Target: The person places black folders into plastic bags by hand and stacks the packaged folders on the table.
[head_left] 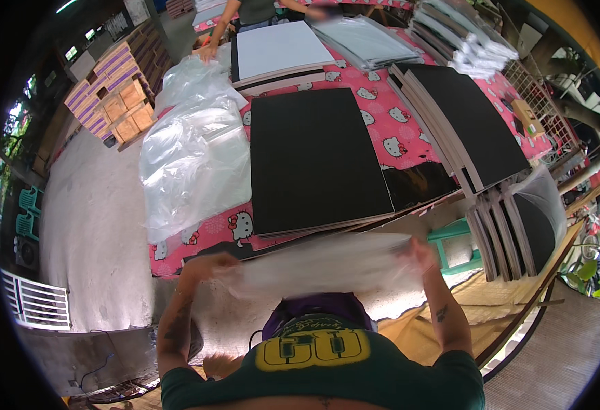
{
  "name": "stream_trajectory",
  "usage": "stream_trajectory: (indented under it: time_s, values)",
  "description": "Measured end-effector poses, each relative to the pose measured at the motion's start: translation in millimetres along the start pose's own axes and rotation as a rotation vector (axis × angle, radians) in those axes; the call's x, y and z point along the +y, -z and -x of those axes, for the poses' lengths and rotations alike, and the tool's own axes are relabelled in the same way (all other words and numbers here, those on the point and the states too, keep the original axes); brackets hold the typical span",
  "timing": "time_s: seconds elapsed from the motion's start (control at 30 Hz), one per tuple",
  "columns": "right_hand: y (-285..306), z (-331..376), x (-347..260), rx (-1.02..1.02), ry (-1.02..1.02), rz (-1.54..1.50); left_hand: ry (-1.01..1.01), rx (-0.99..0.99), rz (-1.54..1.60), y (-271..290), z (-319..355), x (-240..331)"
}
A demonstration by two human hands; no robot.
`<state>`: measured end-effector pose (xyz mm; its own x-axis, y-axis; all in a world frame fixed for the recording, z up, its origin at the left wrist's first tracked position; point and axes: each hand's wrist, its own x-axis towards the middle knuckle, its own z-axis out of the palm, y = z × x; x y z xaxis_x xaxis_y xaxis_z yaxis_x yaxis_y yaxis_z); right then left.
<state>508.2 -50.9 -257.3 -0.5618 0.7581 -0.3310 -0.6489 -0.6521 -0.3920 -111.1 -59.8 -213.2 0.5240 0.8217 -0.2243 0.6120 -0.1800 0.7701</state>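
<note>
shirt: dark green, yellow print | forearms: bare, tattooed | shorts: purple

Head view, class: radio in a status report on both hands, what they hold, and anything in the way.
Left hand and right hand both gripping clear plastic bag, stretched between them. Black board stack on table just ahead. Loose plastic bags piled left.

open gap between table edge [197, 236] and chest, black board stack [313, 160] ahead, plastic bags [194, 154] crowding left
</note>
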Motion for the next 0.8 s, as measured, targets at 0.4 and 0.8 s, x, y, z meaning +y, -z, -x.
stream_trajectory:
  time_s: [0.4,0.8]
  values:
    - [-35,-84,12,0.867,0.588,0.993,0.450,0.990,-0.128,-110,-108,56]
    - [-15,-89,20,0.783,0.631,0.860,0.486,0.986,-0.119,-118,-99,67]
